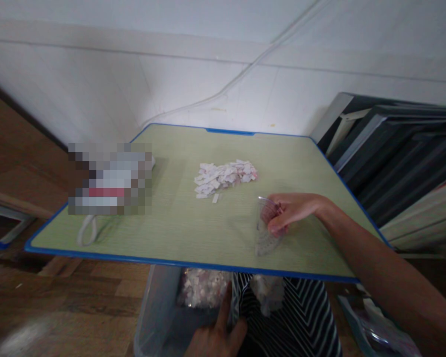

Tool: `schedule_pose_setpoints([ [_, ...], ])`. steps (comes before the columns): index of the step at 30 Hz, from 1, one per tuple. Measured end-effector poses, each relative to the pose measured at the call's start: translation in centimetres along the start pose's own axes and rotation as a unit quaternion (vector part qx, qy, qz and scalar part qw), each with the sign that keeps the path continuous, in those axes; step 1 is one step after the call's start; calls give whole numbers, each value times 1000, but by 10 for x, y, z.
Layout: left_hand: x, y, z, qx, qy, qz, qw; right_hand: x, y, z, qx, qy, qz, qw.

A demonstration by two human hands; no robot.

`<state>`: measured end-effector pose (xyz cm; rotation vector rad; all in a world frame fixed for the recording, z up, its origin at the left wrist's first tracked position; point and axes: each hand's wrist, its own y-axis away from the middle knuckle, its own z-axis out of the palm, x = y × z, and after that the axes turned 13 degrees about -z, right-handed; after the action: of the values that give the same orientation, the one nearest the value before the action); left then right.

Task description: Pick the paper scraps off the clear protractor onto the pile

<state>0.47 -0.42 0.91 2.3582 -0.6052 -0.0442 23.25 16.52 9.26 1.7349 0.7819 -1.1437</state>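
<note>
On the table, my right hand is closed around a clear protractor, which is tilted with its curved edge showing. A heap of small white paper slips lies beyond it, toward the middle. Below the table's front edge, my left hand is over a grey plastic bin, with index finger stretched out and thumb apart. The fingertip is near a clear bag of small pale pieces inside the bin; I cannot tell whether they touch. Nothing shows in that hand.
The pale green table has a blue rim. A blurred-out item with a white loop lies on its left. A small pale bag rests on the striped cloth at my lap. Dark panels lean on the right; a cable runs along the wall.
</note>
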Motion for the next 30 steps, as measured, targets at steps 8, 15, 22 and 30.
schedule_pose_setpoints([
  [8, -4, 4, 4, -14, 63, 17, 998, 6, -42, 11, 397, 60, -126, 907],
  [15, -5, 6, 9, 0, 77, 17, 997, 13, -55, 10, 475, 118, -117, 864],
  [22, -5, 5, 4, -33, 78, 19, 996, 9, -54, 13, 482, 56, -151, 861],
  [30, -4, 4, 4, -31, 42, 17, 998, 6, -50, 12, 408, 71, -120, 902],
])
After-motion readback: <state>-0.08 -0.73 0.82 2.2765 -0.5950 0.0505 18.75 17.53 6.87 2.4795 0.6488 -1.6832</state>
